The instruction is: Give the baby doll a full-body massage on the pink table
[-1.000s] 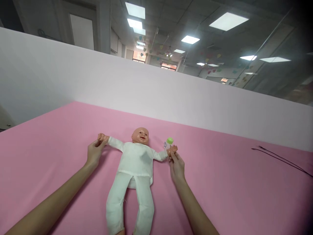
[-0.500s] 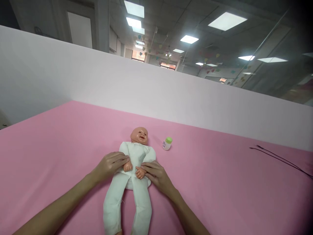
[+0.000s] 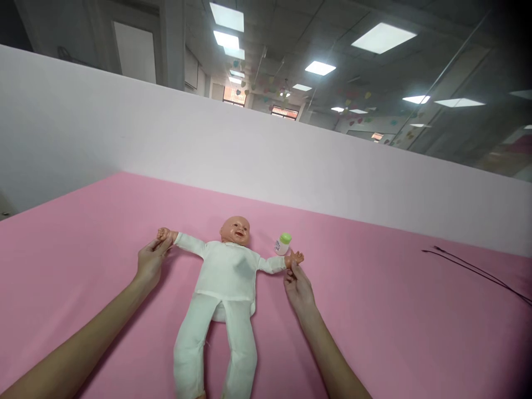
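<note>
Baby doll (image 3: 224,271) on its back, arms out wide.
Left hand (image 3: 150,263), right hand (image 3: 298,288): narrow grip on the doll hands (image 3: 165,234); keep pull even, clear of the green-capped bottle (image 3: 282,244).

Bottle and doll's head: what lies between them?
Only bare pink sheet shows, in the head view, between the bottle and the doll's head.
</note>
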The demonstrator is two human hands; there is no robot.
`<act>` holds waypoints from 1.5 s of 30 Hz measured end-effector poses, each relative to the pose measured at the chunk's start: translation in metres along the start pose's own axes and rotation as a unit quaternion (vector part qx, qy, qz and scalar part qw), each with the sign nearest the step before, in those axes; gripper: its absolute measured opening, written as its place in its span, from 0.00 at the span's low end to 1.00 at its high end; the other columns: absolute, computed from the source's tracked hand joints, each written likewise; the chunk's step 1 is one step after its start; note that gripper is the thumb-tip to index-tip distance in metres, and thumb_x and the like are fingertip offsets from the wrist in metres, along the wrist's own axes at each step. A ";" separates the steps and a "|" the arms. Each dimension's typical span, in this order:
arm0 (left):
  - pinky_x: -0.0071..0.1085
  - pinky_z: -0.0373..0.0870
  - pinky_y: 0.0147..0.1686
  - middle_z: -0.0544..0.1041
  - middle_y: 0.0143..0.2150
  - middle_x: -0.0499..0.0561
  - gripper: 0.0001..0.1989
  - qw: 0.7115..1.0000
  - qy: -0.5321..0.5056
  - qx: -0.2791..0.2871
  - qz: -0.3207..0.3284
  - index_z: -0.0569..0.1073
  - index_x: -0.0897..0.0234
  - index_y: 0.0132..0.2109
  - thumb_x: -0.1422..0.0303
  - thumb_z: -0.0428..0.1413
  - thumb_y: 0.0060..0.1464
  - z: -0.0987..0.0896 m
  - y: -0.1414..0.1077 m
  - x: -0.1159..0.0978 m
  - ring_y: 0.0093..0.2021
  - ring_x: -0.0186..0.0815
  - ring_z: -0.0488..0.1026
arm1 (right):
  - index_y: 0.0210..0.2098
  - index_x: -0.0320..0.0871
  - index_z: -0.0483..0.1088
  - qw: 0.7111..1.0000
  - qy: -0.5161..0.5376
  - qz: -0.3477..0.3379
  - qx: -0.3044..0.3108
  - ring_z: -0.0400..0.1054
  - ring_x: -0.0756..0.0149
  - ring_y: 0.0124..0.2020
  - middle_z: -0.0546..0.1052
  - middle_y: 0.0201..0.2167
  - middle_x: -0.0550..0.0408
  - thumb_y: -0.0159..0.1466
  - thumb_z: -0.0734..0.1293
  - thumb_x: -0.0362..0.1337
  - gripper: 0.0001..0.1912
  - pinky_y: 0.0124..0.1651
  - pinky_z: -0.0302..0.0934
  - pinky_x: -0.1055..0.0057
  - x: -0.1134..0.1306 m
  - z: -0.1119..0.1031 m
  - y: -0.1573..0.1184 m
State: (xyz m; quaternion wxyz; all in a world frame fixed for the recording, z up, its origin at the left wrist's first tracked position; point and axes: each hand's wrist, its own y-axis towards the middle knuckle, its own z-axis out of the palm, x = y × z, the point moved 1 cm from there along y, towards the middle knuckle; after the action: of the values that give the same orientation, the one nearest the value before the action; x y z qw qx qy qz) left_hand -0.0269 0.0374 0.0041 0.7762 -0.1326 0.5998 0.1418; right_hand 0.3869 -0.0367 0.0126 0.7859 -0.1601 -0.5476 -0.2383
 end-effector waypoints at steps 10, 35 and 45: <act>0.37 0.75 0.45 0.83 0.46 0.54 0.11 0.828 0.201 0.338 0.400 0.82 0.54 0.50 0.67 0.58 0.65 0.029 -0.061 -0.002 0.47 0.41 0.78 | 0.52 0.53 0.79 0.805 -0.318 -0.279 0.415 0.76 0.56 0.51 0.82 0.51 0.51 0.69 0.69 0.41 0.13 0.56 0.70 0.55 0.004 0.046 -0.075; 0.35 0.76 0.42 0.84 0.44 0.53 0.08 0.876 0.167 0.280 0.356 0.84 0.56 0.46 0.64 0.61 0.62 0.032 -0.065 -0.001 0.44 0.41 0.79 | 0.49 0.51 0.81 0.847 -0.301 -0.271 0.343 0.76 0.56 0.48 0.83 0.47 0.50 0.65 0.72 0.40 0.13 0.52 0.71 0.57 0.002 0.039 -0.063; 0.34 0.75 0.38 0.83 0.43 0.54 0.11 0.953 0.138 0.144 0.227 0.83 0.59 0.43 0.58 0.63 0.58 0.027 -0.053 0.004 0.42 0.41 0.78 | 0.48 0.47 0.79 0.961 -0.186 -0.133 0.153 0.75 0.60 0.42 0.82 0.44 0.51 0.60 0.76 0.46 0.18 0.46 0.71 0.64 -0.008 0.032 -0.046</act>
State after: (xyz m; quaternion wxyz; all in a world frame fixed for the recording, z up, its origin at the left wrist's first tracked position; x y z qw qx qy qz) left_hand 0.0186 -0.0010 0.0092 0.6440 0.1015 0.7296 0.2067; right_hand 0.3344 -0.0572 0.0162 0.6460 -0.0052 -0.7308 -0.2204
